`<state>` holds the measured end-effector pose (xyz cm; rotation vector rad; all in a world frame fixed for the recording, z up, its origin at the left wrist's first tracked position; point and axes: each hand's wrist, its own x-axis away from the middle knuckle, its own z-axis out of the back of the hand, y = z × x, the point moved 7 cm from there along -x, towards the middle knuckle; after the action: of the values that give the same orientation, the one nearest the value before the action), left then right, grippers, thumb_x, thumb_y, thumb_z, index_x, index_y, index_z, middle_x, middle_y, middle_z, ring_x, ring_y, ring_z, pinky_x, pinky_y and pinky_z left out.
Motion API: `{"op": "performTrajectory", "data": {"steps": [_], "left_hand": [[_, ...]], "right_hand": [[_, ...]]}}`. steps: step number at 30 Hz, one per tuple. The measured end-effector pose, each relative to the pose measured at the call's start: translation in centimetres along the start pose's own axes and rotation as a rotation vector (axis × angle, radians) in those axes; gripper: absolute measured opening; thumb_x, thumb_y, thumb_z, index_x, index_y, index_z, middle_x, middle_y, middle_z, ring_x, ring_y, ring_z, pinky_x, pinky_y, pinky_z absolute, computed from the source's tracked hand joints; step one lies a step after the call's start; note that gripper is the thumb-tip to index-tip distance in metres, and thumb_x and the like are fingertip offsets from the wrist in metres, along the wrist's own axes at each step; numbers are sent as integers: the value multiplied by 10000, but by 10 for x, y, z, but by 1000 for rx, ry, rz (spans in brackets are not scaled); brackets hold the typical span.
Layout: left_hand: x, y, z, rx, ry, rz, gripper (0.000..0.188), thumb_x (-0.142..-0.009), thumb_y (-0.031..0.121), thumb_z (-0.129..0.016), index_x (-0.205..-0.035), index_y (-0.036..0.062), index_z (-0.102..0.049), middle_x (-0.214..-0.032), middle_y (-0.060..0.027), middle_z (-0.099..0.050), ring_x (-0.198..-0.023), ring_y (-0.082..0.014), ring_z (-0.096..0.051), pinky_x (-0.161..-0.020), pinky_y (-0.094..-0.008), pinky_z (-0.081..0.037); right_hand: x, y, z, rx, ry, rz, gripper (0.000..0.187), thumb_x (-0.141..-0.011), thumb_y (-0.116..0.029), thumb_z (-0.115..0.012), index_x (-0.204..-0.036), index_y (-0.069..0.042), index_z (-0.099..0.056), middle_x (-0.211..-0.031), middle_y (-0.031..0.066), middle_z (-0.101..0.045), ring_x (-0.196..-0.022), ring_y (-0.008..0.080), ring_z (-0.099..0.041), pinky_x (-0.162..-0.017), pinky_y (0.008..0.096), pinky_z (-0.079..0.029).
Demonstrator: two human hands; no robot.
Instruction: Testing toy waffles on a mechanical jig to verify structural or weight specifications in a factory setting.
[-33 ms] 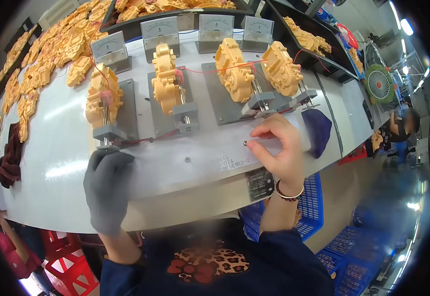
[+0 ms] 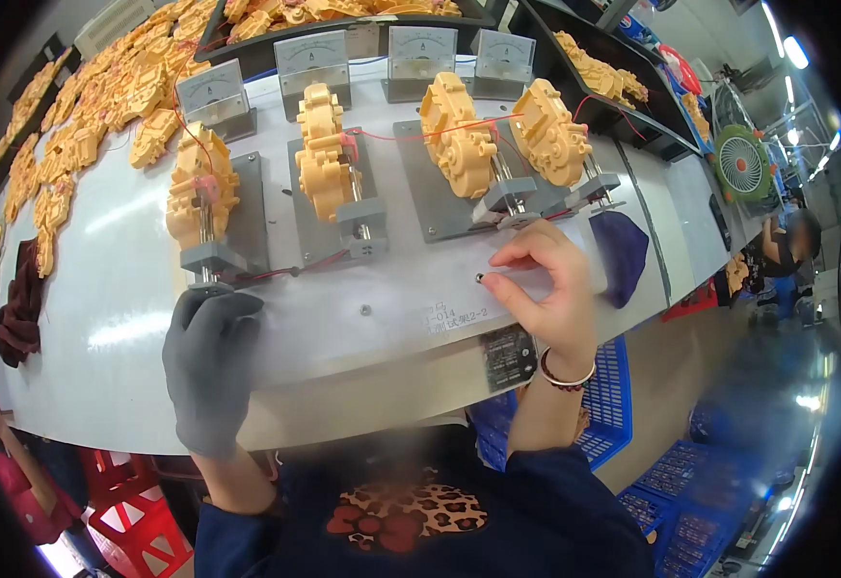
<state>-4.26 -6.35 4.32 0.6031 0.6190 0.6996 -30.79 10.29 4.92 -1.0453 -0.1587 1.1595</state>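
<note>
My left hand (image 2: 210, 371), in a dark grey glove, has its fingers curled at the near end of the leftmost sliding clamp (image 2: 206, 258). That clamp's metal rods reach a yellow plastic gearbox housing (image 2: 194, 188) on a grey plate. My bare right hand (image 2: 550, 294) hovers low over the white table, thumb and index finger apart. Its thumb tip is beside a small round metal piece (image 2: 480, 278); whether they touch is unclear. More yellow housings (image 2: 324, 154), (image 2: 457, 135), (image 2: 552, 133) sit in the other fixtures, with red wires running between.
Several analog meters (image 2: 312, 69) stand behind the fixtures. Loose yellow housings (image 2: 78, 144) cover the table's far left; black trays (image 2: 574, 106) hold more. A purple cloth (image 2: 620, 258) lies right of my right hand, a dark red cloth (image 2: 23, 308) far left. A blue crate (image 2: 611, 400) stands below.
</note>
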Motion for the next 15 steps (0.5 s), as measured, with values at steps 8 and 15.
{"op": "performTrajectory", "data": {"steps": [8,15], "left_hand": [[1,51,1,-336,186,-157,222,-763,71,-745,-971,48,-669,-953,-89,-618,-834,-241,-598,-687,-313,-473],[-12,53,-56,-138,-23,-40,155,-778,162,-745,-862,77,-647,-840,-104,-608,-793,-300,-598,-683,-401,-473]], "right_hand": [[0,6,-2,10,36,-28,171,-683,-24,-767,-800,-5,-644,-791,111,-606,-757,281,-582,-654,341,-476],[18,-2,25,324,252,162,178,-706,-71,-793,-771,-31,-633,-775,90,-603,-732,242,-568,-652,337,-452]]}}
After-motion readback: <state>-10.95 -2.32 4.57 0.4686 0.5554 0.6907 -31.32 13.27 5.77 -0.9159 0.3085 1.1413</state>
